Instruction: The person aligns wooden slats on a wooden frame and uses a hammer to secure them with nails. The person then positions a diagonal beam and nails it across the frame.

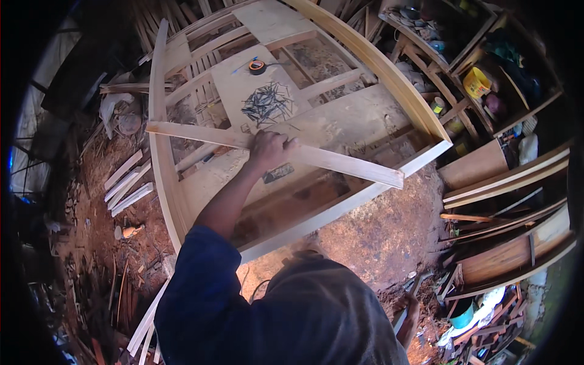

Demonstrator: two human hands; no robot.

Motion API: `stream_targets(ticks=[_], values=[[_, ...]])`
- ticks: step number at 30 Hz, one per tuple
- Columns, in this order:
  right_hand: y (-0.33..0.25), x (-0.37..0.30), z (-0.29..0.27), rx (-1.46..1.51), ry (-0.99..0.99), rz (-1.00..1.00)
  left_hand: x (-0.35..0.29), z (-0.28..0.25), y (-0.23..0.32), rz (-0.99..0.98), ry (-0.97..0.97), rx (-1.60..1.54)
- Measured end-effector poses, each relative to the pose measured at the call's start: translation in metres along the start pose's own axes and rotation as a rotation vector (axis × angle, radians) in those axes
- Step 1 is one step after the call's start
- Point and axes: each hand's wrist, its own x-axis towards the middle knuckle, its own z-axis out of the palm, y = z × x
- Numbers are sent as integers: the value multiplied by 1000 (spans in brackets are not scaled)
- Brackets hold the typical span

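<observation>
Dark blue left sleeve (204,267) was worn: wide, loose, cut off near elbow. Left forearm (226,204) was left bare below edge of cloth. Dark top (331,313) was worn over body, greyish in middle, bluer by sleeve. Soft folds were seen in cloth, with paler, faded-looking patches. Left hand (271,150) was kept bare. Right hand (412,306) was kept bare too. Right sleeve was hidden from sight.
</observation>
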Motion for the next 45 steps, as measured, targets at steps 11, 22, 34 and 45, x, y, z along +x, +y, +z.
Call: stream_targets(ticks=[11, 22, 34, 45], values=[[-37, 62, 80, -187, 84, 1, 12, 9, 9, -76, -73, 17], [-41, 70, 119, -303, 226, -70, 85, -7, -23, -165, -147, -388], [-1, 46, 106, -360, 282, -137, 141, 86, -84, 495, -543, 232], [-19, 25, 134, -620, 310, -300, 150, 49, -11, -8, -485, -28]])
